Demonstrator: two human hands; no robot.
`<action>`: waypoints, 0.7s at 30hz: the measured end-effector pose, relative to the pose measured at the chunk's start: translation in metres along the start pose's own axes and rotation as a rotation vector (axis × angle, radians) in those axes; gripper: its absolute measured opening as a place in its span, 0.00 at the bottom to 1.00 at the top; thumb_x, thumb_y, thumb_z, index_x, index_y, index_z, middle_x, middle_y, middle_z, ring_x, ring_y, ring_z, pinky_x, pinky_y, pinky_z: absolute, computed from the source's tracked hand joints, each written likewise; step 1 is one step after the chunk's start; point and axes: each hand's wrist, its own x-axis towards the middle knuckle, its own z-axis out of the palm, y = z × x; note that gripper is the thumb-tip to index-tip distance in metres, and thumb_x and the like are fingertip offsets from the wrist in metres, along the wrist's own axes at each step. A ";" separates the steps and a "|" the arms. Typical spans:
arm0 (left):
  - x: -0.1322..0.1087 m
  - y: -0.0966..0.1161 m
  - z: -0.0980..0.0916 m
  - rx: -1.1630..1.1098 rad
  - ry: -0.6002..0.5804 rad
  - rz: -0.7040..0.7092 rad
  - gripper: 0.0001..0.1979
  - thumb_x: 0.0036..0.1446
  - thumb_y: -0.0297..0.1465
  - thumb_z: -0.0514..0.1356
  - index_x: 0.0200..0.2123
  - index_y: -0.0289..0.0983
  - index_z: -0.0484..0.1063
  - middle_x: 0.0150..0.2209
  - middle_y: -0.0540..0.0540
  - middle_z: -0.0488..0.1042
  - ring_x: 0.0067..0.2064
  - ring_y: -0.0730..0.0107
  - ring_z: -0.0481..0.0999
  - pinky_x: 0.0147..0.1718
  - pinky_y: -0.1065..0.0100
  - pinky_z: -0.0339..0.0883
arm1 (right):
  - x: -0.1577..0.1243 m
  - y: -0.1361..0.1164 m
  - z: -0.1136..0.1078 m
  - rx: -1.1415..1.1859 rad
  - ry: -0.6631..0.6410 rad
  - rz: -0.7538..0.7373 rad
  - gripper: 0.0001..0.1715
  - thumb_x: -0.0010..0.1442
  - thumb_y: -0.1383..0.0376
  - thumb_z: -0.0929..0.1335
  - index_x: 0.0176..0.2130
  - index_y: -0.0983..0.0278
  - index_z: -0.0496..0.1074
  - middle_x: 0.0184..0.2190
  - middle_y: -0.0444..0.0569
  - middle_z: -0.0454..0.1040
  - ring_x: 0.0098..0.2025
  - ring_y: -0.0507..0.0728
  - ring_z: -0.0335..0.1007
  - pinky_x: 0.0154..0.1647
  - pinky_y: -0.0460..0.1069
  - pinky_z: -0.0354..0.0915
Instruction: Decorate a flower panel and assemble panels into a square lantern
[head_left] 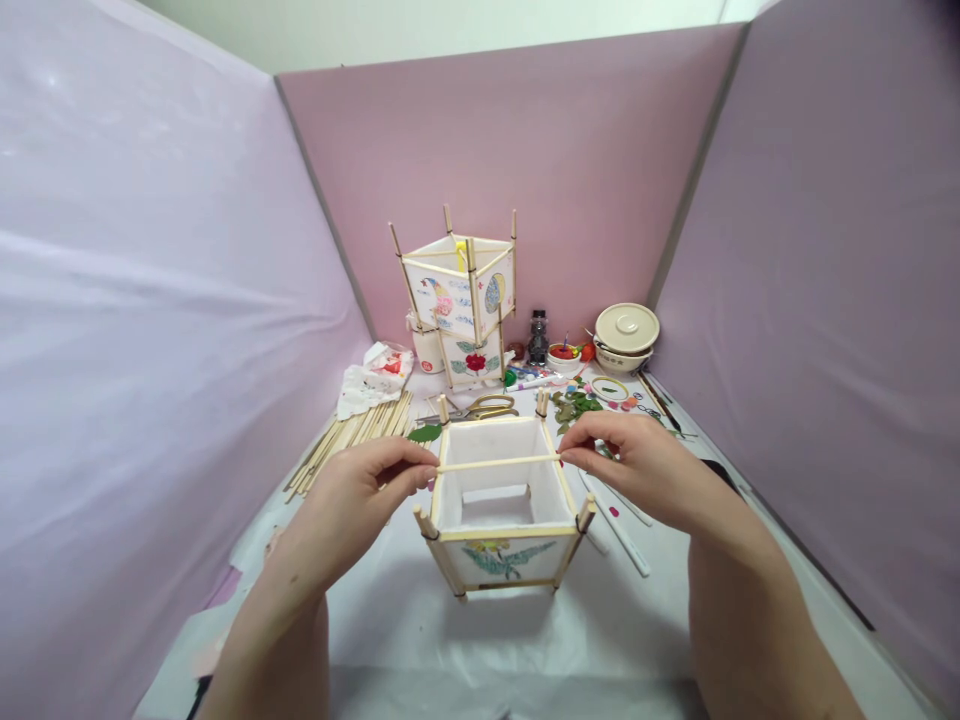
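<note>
A thin pale bamboo stick (pixel 498 463) spans the open top of a square paper lantern (pixel 472 570) from side to side. My left hand (pixel 373 484) pinches its left end and my right hand (pixel 626 460) pinches the other, both just at the lantern's side rims. The lantern has white paper walls on a stick frame, with posts tied by dark bands at the corners. On its front panel is a green and yellow flower picture. By my left fingertips lies a green leaf (pixel 425 433).
Behind stand two finished-looking lanterns, the upper one (pixel 442 295) stacked on the lower (pixel 474 362). Loose sticks (pixel 352 432) lie at left, gold-handled scissors (pixel 491 407) behind the lantern. At right are leaves (pixel 576 405), a white pen-like tool (pixel 626 540) and a lidded bowl (pixel 625 355). Pink walls enclose three sides.
</note>
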 end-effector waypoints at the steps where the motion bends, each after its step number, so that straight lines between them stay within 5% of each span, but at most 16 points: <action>1: 0.000 0.000 0.000 -0.001 0.002 0.000 0.10 0.56 0.40 0.59 0.34 0.44 0.79 0.36 0.49 0.80 0.36 0.67 0.77 0.34 0.70 0.68 | 0.000 0.000 0.000 -0.001 -0.001 -0.001 0.10 0.62 0.61 0.65 0.34 0.58 0.76 0.33 0.45 0.77 0.34 0.55 0.70 0.34 0.49 0.63; 21: 0.000 0.000 -0.005 -0.009 0.050 -0.011 0.12 0.56 0.41 0.59 0.36 0.43 0.79 0.36 0.49 0.80 0.35 0.66 0.77 0.34 0.69 0.70 | -0.001 0.003 -0.003 -0.027 0.033 0.029 0.10 0.62 0.59 0.65 0.35 0.57 0.76 0.34 0.44 0.77 0.34 0.55 0.70 0.32 0.48 0.63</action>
